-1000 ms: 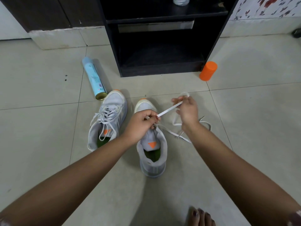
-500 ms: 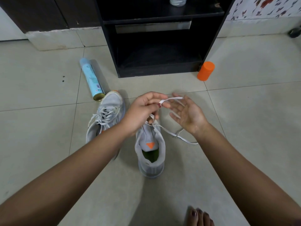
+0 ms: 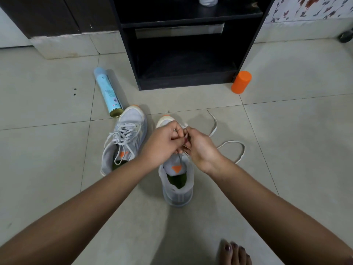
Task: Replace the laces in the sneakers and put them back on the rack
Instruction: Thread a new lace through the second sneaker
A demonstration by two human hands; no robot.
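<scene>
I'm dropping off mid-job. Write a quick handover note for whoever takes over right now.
Left hand and right hand: both pinch the lace over the unfinished sneaker. The loose part of the lace trails on the floor to the right.
Other sneaker: laced, on the floor to the left.
Done: one sneaker looks laced.
Left: thread this one, then set both on the rack.

A home interior: tiled floor (image 3: 57, 150), black shoe rack (image 3: 183, 73) and floral wallpaper (image 3: 309, 8) show it.
</scene>
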